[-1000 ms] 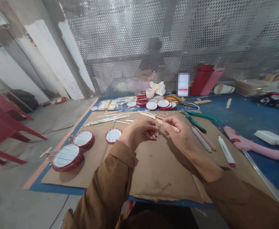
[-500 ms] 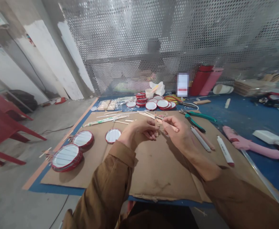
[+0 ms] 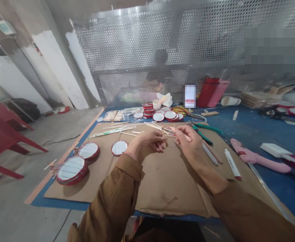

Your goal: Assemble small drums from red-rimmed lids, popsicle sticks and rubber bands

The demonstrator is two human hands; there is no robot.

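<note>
Left hand (image 3: 154, 139) pinches a wooden stick (image 3: 163, 135) upright over the cardboard (image 3: 160, 181), probably so it doesn't wobble, while the right hand (image 3: 193, 143) grips a slim pinkish thing (image 3: 188, 138) (can't tell what, tbh) close by, seemingly for control.

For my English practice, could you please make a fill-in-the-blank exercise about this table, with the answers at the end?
The left hand holds a thin wooden ____.
The pliers have ____ handles.
The red bottle stands beside a ____ bottle.
The right hand is above a brown sheet made of ____.

Missing words: stick; green; pink; cardboard.
</note>
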